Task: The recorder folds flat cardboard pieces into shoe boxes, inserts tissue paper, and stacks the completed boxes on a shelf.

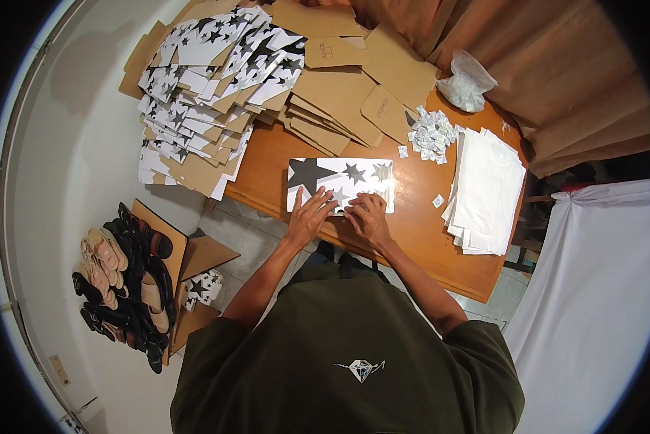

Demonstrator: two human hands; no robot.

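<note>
Star-printed cardboard box [342,181] on the wooden table [419,202], directly under the grip. The left hand [312,213] and right hand [369,217] lie unclenched along its near edge; whether the thumbs pinch it cannot be told. Step in hand, as judged: pressing or tucking that edge. The next move seemingly calls for even pressure from both hands. Right of the grip: small sachets [432,136], white paper sheets [488,195].

A rectangular white cardboard box [342,181], printed with black and grey stars of several sizes, lies flat on the table [419,210] near the front edge, long sides running left to right. Its top looks closed, the largest black star toward the left end.
</note>
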